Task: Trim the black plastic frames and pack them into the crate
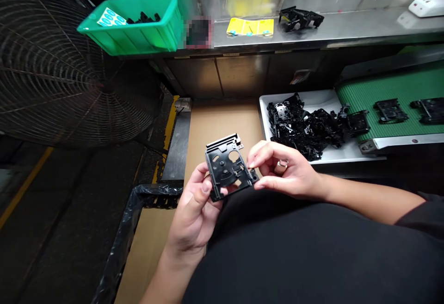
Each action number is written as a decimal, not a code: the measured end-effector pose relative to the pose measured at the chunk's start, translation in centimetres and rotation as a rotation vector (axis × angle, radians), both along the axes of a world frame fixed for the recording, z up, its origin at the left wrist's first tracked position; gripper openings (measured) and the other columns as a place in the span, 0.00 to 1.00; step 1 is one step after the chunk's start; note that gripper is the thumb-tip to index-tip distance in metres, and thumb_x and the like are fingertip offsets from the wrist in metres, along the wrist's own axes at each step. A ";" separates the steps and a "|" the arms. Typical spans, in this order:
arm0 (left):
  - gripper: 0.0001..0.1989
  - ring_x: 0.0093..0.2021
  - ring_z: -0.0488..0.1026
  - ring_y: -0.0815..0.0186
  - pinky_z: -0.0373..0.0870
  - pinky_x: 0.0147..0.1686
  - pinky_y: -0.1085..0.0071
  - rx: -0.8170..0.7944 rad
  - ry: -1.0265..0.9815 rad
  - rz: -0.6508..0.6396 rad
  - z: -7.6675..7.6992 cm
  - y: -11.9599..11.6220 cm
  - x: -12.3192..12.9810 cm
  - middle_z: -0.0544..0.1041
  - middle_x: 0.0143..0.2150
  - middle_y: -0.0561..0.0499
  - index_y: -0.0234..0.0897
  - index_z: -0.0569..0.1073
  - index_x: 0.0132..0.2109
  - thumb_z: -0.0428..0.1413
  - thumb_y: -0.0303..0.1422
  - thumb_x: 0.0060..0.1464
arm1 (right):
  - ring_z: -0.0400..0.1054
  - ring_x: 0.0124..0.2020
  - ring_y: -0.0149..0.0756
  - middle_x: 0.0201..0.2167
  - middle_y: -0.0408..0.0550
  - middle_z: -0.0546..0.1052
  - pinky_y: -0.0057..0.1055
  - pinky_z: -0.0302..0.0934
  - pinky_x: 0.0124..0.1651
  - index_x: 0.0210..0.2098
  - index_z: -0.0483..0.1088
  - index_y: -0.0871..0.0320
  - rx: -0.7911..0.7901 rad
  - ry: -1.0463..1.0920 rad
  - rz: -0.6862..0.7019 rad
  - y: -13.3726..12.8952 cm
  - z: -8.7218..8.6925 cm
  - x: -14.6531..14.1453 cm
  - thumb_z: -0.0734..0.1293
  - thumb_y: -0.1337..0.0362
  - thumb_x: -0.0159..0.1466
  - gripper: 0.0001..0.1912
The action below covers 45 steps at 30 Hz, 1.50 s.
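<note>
A: Item under inspection, and its location?
B: One black frame (pixel 224 167), raised in front of the body above the cardboard sheet (pixel 204 123), flat face tilted up to the wearer. That angle probably keeps its holes and small fittings in view.

A: State of each grip?
B: Left hand (pixel 194 207): closed on the frame's left and lower edges, thumb above, fingers beneath. I judge this the supporting hold, as it leaves the middle uncovered. Right hand (pixel 287 170): narrow grip, thumb and forefinger at the right edge near the lower corner. It likely steadies or works that corner; the exact contact is too small to confirm.

A: Surroundings?
B: The white tray (pixel 350 150) holds a jumbled heap of black parts (pixel 308 126) and sits against the end of the green belt (pixel 391 86), a position suited to catching what the belt carries. Two black units (pixel 390 110) lie apart on the belt.

A: The shelf (pixel 364 30)?
B: A green bin (pixel 138 38) and yellow sheets (pixel 249 27), set back, presumably to leave the hands room.
</note>
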<state>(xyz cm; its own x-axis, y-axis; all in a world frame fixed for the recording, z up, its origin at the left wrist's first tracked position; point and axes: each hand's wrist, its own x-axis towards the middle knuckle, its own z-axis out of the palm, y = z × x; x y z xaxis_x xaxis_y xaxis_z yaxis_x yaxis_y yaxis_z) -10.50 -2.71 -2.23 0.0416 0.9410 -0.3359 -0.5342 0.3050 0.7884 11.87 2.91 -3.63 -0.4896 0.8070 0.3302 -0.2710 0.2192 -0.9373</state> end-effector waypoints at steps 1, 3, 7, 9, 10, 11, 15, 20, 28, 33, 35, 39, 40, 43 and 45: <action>0.19 0.34 0.80 0.66 0.83 0.39 0.69 0.047 0.027 0.018 0.0 0.0 0.0 0.82 0.39 0.51 0.45 0.80 0.49 0.72 0.41 0.50 | 0.57 0.25 0.23 0.45 0.47 0.74 0.25 0.56 0.25 0.45 0.74 0.56 0.050 -0.010 0.004 0.1 0.1 0.2 0.78 0.66 0.63 0.13; 0.17 0.32 0.79 0.66 0.82 0.35 0.70 0.139 0.090 0.043 0.0 -0.2 0.0 0.81 0.37 0.52 0.46 0.80 0.45 0.73 0.39 0.48 | 0.58 0.24 0.23 0.46 0.48 0.74 0.26 0.58 0.25 0.47 0.74 0.55 0.140 -0.035 0.018 0.1 0.4 0.6 0.77 0.68 0.64 0.13; 0.13 0.29 0.76 0.67 0.79 0.29 0.71 0.244 0.197 0.046 0.3 -0.8 -0.2 0.79 0.33 0.52 0.45 0.79 0.40 0.72 0.39 0.50 | 0.60 0.25 0.25 0.46 0.50 0.76 0.26 0.58 0.23 0.49 0.75 0.53 0.221 -0.083 0.036 0.1 1.1 1.2 0.77 0.69 0.65 0.14; 0.12 0.28 0.76 0.67 0.78 0.27 0.72 0.254 0.231 0.047 0.4 -1.2 -0.4 0.78 0.32 0.52 0.45 0.79 0.42 0.72 0.39 0.51 | 0.63 0.27 0.28 0.44 0.50 0.76 0.26 0.60 0.23 0.48 0.76 0.53 0.234 -0.093 0.034 0.1 1.3 1.4 0.77 0.69 0.64 0.15; 0.13 0.28 0.75 0.67 0.78 0.27 0.72 0.257 0.245 0.048 0.5 -1.4 -0.5 0.78 0.32 0.52 0.46 0.80 0.43 0.71 0.39 0.51 | 0.64 0.28 0.29 0.43 0.50 0.76 0.26 0.60 0.23 0.48 0.76 0.53 0.237 -0.090 0.034 0.1 1.4 1.4 0.78 0.69 0.63 0.15; 0.14 0.27 0.75 0.68 0.77 0.26 0.73 0.260 0.256 0.050 0.6 -1.5 -0.6 0.78 0.33 0.52 0.46 0.79 0.44 0.71 0.39 0.52 | 0.65 0.29 0.30 0.43 0.50 0.76 0.26 0.60 0.23 0.48 0.77 0.53 0.235 -0.084 0.035 0.1 1.5 1.4 0.78 0.69 0.63 0.15; 0.15 0.26 0.73 0.69 0.77 0.26 0.72 0.258 0.263 0.039 0.9 -1.8 -0.7 0.77 0.33 0.53 0.46 0.79 0.46 0.71 0.40 0.53 | 0.68 0.31 0.32 0.41 0.50 0.76 0.26 0.60 0.23 0.48 0.78 0.53 0.209 -0.078 0.035 0.0 1.7 1.3 0.78 0.69 0.62 0.16; 0.12 0.28 0.75 0.66 0.81 0.28 0.69 0.255 0.218 0.004 1.2 -1.8 -0.5 0.77 0.33 0.53 0.47 0.79 0.46 0.70 0.38 0.55 | 0.67 0.31 0.31 0.41 0.49 0.76 0.27 0.60 0.23 0.49 0.78 0.52 0.184 -0.079 0.039 0.0 1.5 1.4 0.78 0.70 0.63 0.16; 0.13 0.28 0.75 0.67 0.82 0.30 0.69 0.240 0.235 0.025 1.0 -1.8 -0.5 0.77 0.32 0.54 0.47 0.79 0.46 0.70 0.38 0.55 | 0.64 0.28 0.29 0.42 0.48 0.75 0.26 0.59 0.22 0.47 0.78 0.52 0.124 -0.071 0.038 0.0 1.2 1.2 0.78 0.69 0.62 0.15; 0.12 0.30 0.78 0.67 0.82 0.31 0.70 0.278 0.200 -0.016 1.0 -1.7 -0.6 0.80 0.35 0.53 0.47 0.79 0.48 0.68 0.36 0.57 | 0.64 0.29 0.28 0.42 0.48 0.74 0.25 0.59 0.23 0.48 0.77 0.54 0.139 -0.074 0.045 0.1 1.0 1.2 0.77 0.71 0.63 0.15; 0.12 0.32 0.80 0.67 0.82 0.33 0.71 0.316 0.176 -0.046 0.9 -1.7 -0.7 0.82 0.37 0.53 0.48 0.79 0.50 0.67 0.34 0.59 | 0.62 0.28 0.26 0.42 0.48 0.74 0.25 0.59 0.23 0.48 0.77 0.55 0.153 -0.067 0.039 0.1 0.9 1.2 0.77 0.72 0.63 0.15; 0.16 0.38 0.80 0.68 0.80 0.37 0.75 0.373 0.180 -0.049 0.5 -1.9 -1.0 0.82 0.40 0.53 0.50 0.79 0.53 0.66 0.30 0.59 | 0.65 0.30 0.27 0.42 0.48 0.75 0.23 0.59 0.24 0.48 0.77 0.57 0.167 -0.058 0.029 0.1 0.7 1.2 0.77 0.72 0.63 0.15; 0.16 0.39 0.80 0.68 0.80 0.37 0.76 0.374 0.187 -0.043 0.5 -1.9 -1.0 0.82 0.41 0.53 0.51 0.79 0.53 0.67 0.30 0.59 | 0.66 0.31 0.27 0.42 0.48 0.75 0.23 0.59 0.24 0.48 0.77 0.57 0.168 -0.060 0.026 0.1 0.7 1.2 0.77 0.72 0.63 0.15; 0.17 0.40 0.80 0.68 0.80 0.39 0.75 0.363 0.194 -0.040 0.4 -2.1 -1.0 0.82 0.42 0.54 0.53 0.80 0.54 0.67 0.30 0.59 | 0.66 0.32 0.29 0.41 0.48 0.75 0.24 0.61 0.26 0.48 0.77 0.57 0.178 -0.067 0.016 0.1 0.7 1.2 0.77 0.72 0.63 0.15; 0.18 0.39 0.80 0.68 0.81 0.40 0.73 0.363 0.187 -0.051 0.5 -2.2 -1.0 0.82 0.42 0.54 0.54 0.79 0.54 0.66 0.30 0.59 | 0.67 0.32 0.29 0.39 0.48 0.75 0.25 0.62 0.27 0.48 0.78 0.57 0.181 -0.059 0.016 0.1 0.8 1.2 0.77 0.73 0.63 0.15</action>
